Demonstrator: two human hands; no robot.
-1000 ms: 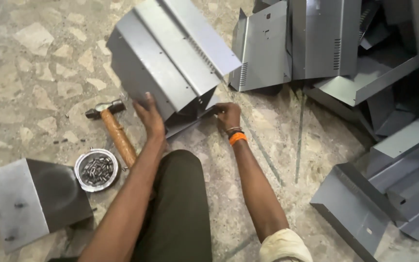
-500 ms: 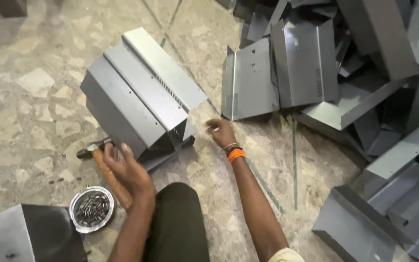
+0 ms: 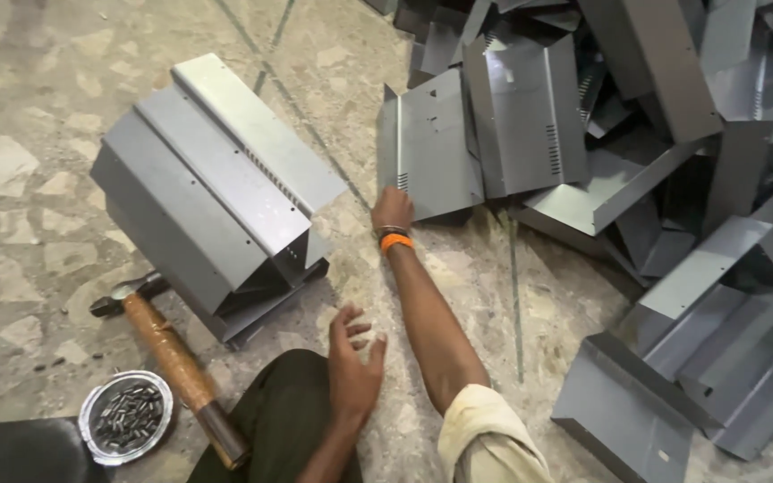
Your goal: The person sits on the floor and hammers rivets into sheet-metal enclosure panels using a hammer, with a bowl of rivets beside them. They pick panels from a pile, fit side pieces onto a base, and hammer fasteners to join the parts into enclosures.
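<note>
Right hand (image 3: 393,210): arm stretched forward across the mottled stone floor (image 3: 38,179), orange wristband (image 3: 395,241) on the wrist. Fingers reach the lower left edge of a bent grey sheet-metal panel with a turned-up flange (image 3: 436,148), which stands at the near side of a heap of similar grey metal panels (image 3: 673,134). Fingers lie at the panel's edge; whether they curl round it I cannot tell.

Left hand (image 3: 353,362): open, fingers spread and slightly bent, palm turned inward, holding nothing. It hovers above the knee in dark olive trousers (image 3: 288,402), near the floor.

Assembled grey sheet-metal box housing (image 3: 208,188): lies tilted on the floor to the left of both hands, apart from them.

Hammer with brown wooden handle (image 3: 172,353): on the floor, head just beside the housing's lower corner. Round shallow metal dish of small dark fasteners (image 3: 125,416): just left of the handle.
</note>
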